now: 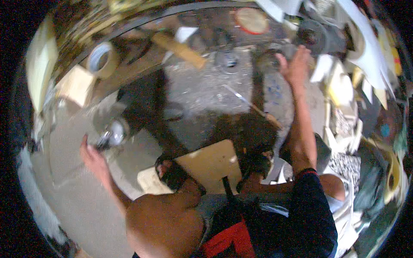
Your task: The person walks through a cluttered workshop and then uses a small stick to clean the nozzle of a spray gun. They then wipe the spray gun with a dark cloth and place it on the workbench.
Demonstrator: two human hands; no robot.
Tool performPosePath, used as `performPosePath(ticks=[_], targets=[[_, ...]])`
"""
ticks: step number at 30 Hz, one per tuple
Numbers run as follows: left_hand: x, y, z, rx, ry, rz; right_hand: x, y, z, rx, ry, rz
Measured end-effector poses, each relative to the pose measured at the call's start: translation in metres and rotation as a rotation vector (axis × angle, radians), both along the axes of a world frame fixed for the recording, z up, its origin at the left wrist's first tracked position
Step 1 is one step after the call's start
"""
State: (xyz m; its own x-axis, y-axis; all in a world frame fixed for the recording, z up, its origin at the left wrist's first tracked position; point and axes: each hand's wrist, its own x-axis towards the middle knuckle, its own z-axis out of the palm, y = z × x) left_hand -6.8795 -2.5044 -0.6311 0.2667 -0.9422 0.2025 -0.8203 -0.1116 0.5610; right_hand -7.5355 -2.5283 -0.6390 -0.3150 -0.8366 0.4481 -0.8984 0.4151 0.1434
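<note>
My left hand (95, 160) reaches out low at the left, its fingers stretched and blurred, with nothing seen in them. Just beyond its fingertips is a shiny, roundish metal thing (115, 132), too smeared to name. My right hand (297, 66) extends far forward on the right, thumb apart from the fingers. Near its fingertips stands a dark grey round object (313, 35), whose kind I cannot make out; whether they touch is unclear. Between my arms, a thin tool with a wooden handle (272, 120) lies slantwise on the grey floor (206, 86).
A tape roll (93, 60) and a pale wooden block (76, 85) are at the upper left. A wooden strip (183, 50), a metal ring (234, 64) and a red-rimmed disc (251, 21) lie farther off. Scraps (340, 86) crowd the right. A tan board (211, 165) lies by my feet.
</note>
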Motion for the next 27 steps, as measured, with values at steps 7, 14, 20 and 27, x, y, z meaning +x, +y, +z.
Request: performPosePath(ticks=[7, 14, 20, 27], targets=[[-0.009, 0.005, 0.010, -0.142, -0.019, -0.012, 0.131, 0.015, 0.019, 0.290, -0.664, 0.158], [0.000, 0.005, -0.001, -0.160, -0.088, -0.069, 0.354, -0.006, -0.062, 0.741, -0.863, 0.659], [0.013, -0.004, -0.011, -0.033, -0.204, -0.091, 0.394, -0.047, -0.086, -0.014, -0.984, 0.750], [0.008, -0.004, -0.008, -0.115, 0.121, -0.069, 0.062, 0.071, -0.015, 0.796, -1.116, 0.832]])
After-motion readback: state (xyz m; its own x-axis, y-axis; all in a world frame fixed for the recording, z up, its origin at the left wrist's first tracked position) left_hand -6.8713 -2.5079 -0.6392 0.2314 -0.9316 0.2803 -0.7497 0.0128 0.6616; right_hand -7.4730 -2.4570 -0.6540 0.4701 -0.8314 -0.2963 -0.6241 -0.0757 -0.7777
